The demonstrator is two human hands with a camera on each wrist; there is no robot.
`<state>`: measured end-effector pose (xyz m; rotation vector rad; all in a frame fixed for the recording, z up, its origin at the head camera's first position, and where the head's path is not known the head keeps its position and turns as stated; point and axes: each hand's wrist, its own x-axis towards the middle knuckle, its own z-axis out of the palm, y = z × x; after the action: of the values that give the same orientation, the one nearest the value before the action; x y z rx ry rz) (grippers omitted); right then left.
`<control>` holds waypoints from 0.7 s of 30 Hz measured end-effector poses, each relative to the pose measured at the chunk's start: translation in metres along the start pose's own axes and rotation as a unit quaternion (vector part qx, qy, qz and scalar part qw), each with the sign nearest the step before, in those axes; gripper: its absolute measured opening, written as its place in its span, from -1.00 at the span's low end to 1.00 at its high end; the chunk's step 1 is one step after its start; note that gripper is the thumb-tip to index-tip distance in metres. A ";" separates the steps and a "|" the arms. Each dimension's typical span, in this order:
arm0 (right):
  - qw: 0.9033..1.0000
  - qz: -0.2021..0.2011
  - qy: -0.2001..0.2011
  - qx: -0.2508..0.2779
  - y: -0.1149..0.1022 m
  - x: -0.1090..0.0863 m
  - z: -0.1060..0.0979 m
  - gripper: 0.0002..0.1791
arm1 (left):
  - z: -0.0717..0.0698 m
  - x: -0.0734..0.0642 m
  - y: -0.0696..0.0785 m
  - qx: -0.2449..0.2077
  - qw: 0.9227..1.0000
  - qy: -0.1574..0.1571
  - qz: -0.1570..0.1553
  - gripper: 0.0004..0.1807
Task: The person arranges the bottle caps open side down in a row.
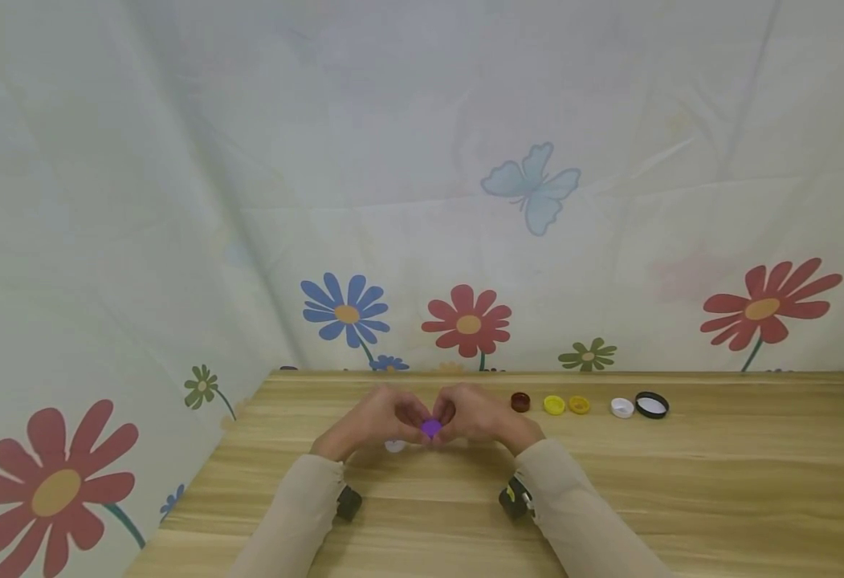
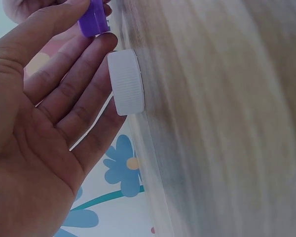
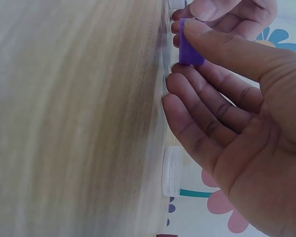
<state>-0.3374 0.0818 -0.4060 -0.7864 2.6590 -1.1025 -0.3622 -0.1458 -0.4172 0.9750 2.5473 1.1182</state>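
Observation:
A small purple bottle cap (image 1: 431, 428) is between both hands, a little in front of the person. Thumb and fingertips of the left hand (image 1: 387, 419) pinch its left side. From the other side, the right hand (image 1: 474, 417) pinches it too. In the right wrist view the right thumb lies over the purple cap (image 3: 191, 52), with the other fingers spread below. A white ribbed cap (image 2: 126, 83) stands on the table beside the left fingers; in the head view this white cap (image 1: 394, 445) is partly hidden by that hand.
A clear ribbed cap (image 3: 172, 171) lies past the right fingers. Along the back of the wooden table (image 1: 422, 530) sit a dark red cap (image 1: 519, 402), yellow caps (image 1: 555, 405), a white cap (image 1: 621, 408) and a black-rimmed lid (image 1: 652, 405). Flowered cloth (image 1: 407, 241) hangs behind.

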 end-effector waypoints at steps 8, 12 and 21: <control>1.000 -0.005 0.001 0.004 0.001 0.001 0.002 -0.76 | 0.001 0.000 -0.001 -0.014 1.000 -0.004 -0.001 -0.75; 1.000 -0.005 0.002 0.000 0.001 0.002 0.003 -0.75 | 0.001 0.000 -0.001 -0.010 1.000 -0.004 -0.001 -0.75; 1.000 -0.010 -0.001 0.006 0.000 0.001 0.003 -0.76 | 0.001 -0.001 0.000 -0.007 1.000 -0.004 -0.014 -0.76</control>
<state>-0.3374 0.0795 -0.4082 -0.8123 2.6459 -1.1195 -0.3609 -0.1456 -0.4179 0.9348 2.5350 1.1214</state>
